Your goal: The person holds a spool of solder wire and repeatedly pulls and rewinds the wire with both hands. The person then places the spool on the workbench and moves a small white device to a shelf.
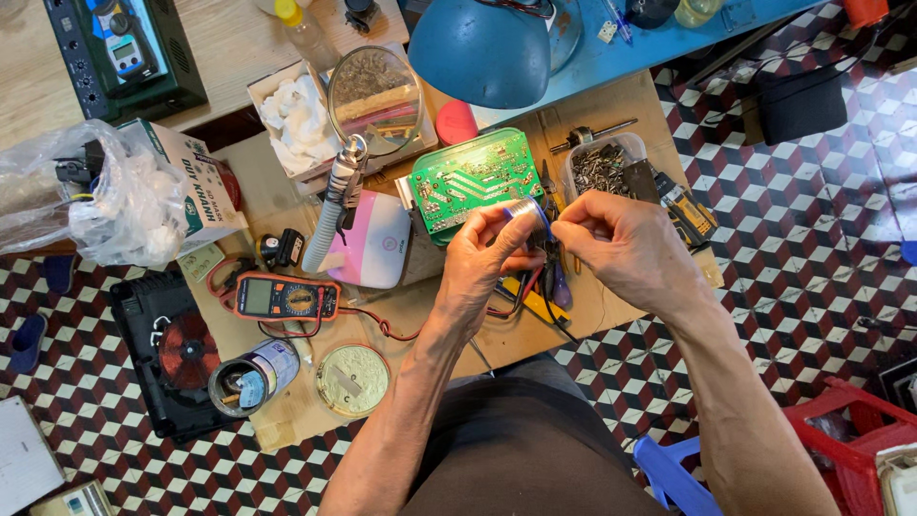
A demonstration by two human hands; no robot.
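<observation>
The left hand (487, 263) is covering most of the small shiny metal spool (523, 210), so its lower half isn't showing. The round blue metal lamp shade (478, 48) is getting cut off up top, and the red plastic stool (860, 430) is running off the right edge.

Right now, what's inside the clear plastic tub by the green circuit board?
The clear plastic tub holds a heap of small dark metal bits, maybe screws. Its bottom is covered by the heap.
</observation>
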